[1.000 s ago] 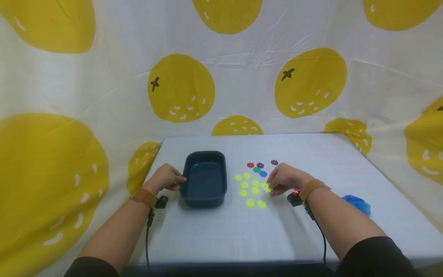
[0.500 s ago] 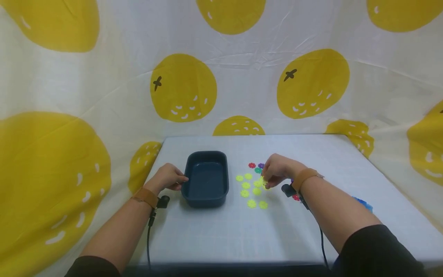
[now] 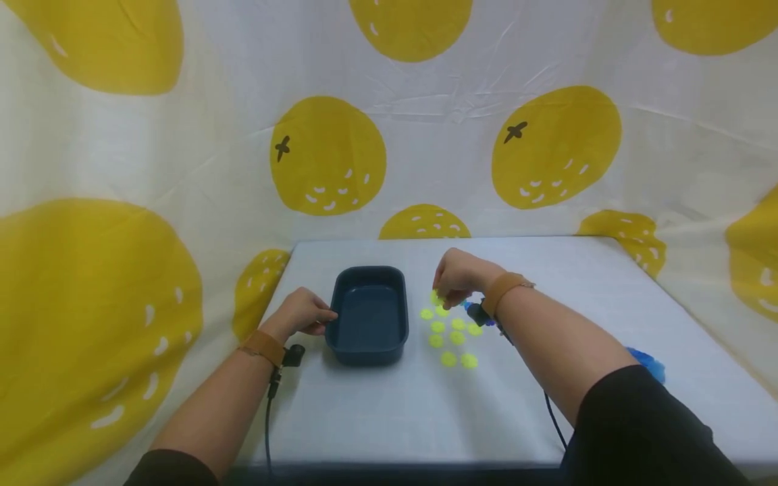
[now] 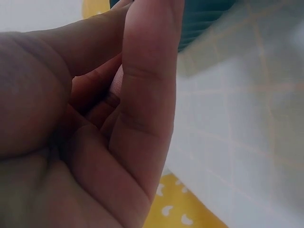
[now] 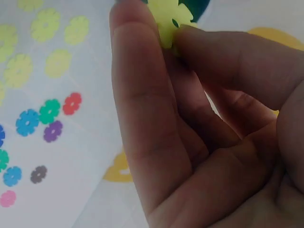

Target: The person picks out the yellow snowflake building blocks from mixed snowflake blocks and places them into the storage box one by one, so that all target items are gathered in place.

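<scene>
My left hand (image 3: pixel 302 312) pinches the left rim of a dark blue-grey rectangular plastic tub (image 3: pixel 367 314), whose inside is bare. In the left wrist view the thumb and fingers come together at the tub's ribbed wall (image 4: pixel 204 21). Raised above the table, my right hand (image 3: pixel 460 275) holds a yellow flower-shaped disc (image 5: pixel 166 21) between thumb and fingertips, to the right of the tub. Below it, several matching yellow discs (image 3: pixel 458 337) lie spread flat on the white cloth.
In the right wrist view, discs in red (image 5: pixel 72 103), green (image 5: pixel 49 111), blue (image 5: pixel 27 122), purple (image 5: pixel 52 131), grey (image 5: pixel 39 174) and pink (image 5: pixel 8 198) lie beyond the yellow ones. A crumpled blue piece (image 3: pixel 647 364) sits at the table's right. A patterned curtain (image 3: pixel 425 148) hangs behind.
My right hand has lifted and moved left with the yellow disc, from the right edge of the yellow group toward the tub. The left hand stays at the tub's rim.
</scene>
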{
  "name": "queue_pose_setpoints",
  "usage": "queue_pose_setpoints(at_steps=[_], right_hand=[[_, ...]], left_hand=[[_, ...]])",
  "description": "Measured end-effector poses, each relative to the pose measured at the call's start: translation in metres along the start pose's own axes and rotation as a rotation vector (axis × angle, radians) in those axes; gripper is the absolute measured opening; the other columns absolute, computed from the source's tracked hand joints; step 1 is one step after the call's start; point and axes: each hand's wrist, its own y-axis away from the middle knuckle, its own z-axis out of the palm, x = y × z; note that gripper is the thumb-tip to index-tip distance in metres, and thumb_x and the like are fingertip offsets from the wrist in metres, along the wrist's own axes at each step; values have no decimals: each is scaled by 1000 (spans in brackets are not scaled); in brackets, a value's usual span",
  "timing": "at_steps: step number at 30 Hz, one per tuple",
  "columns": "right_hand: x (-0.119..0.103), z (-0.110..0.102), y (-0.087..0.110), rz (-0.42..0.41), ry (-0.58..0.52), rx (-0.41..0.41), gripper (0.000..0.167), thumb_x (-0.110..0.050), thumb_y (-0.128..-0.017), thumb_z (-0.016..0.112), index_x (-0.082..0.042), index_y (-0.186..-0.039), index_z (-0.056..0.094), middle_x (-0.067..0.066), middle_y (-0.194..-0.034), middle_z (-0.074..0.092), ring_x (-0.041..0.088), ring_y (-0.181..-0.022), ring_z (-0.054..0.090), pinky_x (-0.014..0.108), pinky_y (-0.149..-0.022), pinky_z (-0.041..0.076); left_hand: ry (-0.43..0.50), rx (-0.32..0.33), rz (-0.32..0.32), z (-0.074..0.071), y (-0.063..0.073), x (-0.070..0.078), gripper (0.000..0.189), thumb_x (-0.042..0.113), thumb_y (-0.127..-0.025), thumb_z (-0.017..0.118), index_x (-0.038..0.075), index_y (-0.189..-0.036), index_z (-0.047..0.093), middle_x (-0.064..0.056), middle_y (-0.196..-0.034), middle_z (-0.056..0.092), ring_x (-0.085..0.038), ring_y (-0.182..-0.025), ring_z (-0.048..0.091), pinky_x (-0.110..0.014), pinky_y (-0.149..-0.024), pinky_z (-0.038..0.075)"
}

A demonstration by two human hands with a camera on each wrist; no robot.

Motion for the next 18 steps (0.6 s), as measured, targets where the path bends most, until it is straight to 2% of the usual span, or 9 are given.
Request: queue_pose_setpoints(at_steps=[4,10,14,18], right_hand=[[-12,3,-4,-6,1,36,17,-3,-91,76,-1,-108,72,19,-103,72,35,-86,73,39,-82,62],[-30,6,-18,18,60,103,17,-5,-90,78,-3,-106,73,16,-98,72,31,-82,73,37,-76,62],[-44,13,-26,-25,97,117,14,-3,-89,77,-2,-103,75,16,-97,73,31,-79,75,36,-73,63],[-61,28,-37,-75,102,107,15,6,-85,74,0,-99,74,15,-97,72,31,-77,75,37,-70,63]], left_hand=[[4,4,-6,0,0,0,24,18,-92,79,1,-109,78,-12,-87,74,-17,-65,68,-25,-63,59],[10,-6,3,0,1,0,23,18,-92,78,1,-108,78,-11,-87,75,-17,-65,68,-25,-63,59],[19,-11,11,0,2,1,21,17,-92,78,2,-106,79,-11,-87,75,-16,-64,68,-25,-63,59],[22,-18,24,1,4,1,20,17,-92,78,2,-106,79,-11,-87,75,-16,-63,67,-25,-63,59]])
